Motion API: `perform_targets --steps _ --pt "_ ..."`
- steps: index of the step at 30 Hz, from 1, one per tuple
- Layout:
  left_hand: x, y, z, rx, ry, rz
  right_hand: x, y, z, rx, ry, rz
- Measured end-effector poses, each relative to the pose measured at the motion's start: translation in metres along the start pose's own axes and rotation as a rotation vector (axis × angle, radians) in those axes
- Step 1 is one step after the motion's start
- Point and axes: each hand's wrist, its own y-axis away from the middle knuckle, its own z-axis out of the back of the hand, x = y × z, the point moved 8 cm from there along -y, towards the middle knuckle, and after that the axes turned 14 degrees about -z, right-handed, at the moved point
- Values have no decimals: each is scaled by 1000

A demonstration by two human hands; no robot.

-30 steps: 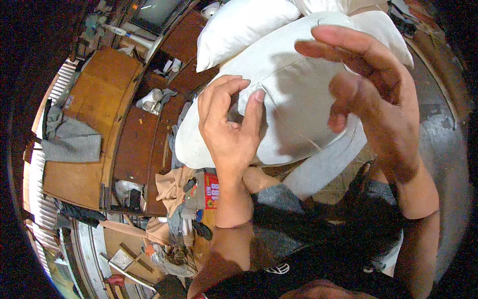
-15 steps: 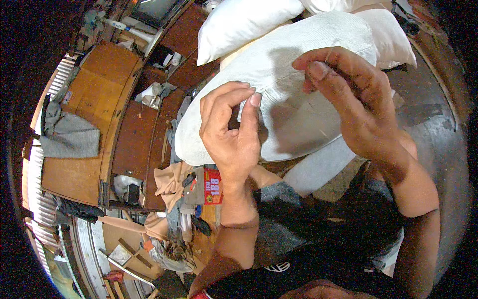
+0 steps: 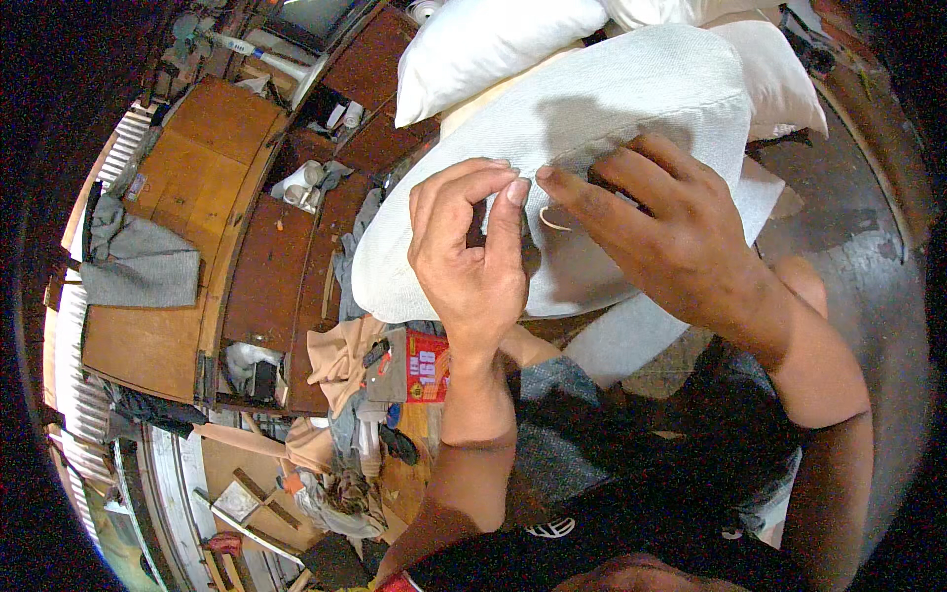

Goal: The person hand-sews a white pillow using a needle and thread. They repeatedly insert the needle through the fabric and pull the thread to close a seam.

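A long, rounded white pillow [image 3: 390, 261] with textured fabric and a seam running along it lies in front of me. Over it, my left hand [image 3: 469, 252] holds thumb and forefinger in a pinch; whatever is between them is too small to make out. My right hand [image 3: 681, 232] has come close beside it, palm down, its forefinger tip near the left thumb. Its thumb is hidden, so its grip does not show. A short pale curved strand, perhaps thread [image 3: 554, 220], shows just below the right fingertip. Both hands cast shadows on the pillow.
More white pillows [image 3: 493, 54] are heaped beyond. Wooden cabinets [image 3: 212, 158] with open shelves stand at the left, a grey cloth [image 3: 148, 266] draped over one. Clothes [image 3: 340, 360] and a red printed package [image 3: 427, 367] lie lower left. Dark floor [image 3: 838, 257] extends right.
My right hand has moved left and turned palm down, bringing its fingertips close to the left hand. The left hand keeps its pinch, barely shifted. The pale curved strand now shows.
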Motion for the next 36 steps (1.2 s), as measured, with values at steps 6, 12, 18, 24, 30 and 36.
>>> perform_targets --steps 6,12,18,24,30,36 --pt "-1 -3 -2 22 -59 -23 3 -2 -3 -38 56 -61" --pt "-6 -4 -2 32 -85 -35 -23 -5 8 4 -343 -296" --pt "0 -4 -1 24 -108 -31 -50 -6 8 120 -865 -639" --pt "-3 -5 -4 38 -124 -31 -49 -6 2 164 -686 -507" --pt "-6 -4 -6 40 -141 -31 -43 0 -18 405 -646 -598" --pt "-5 -3 -4 27 -111 -42 -37 2 -30 490 -791 -700"
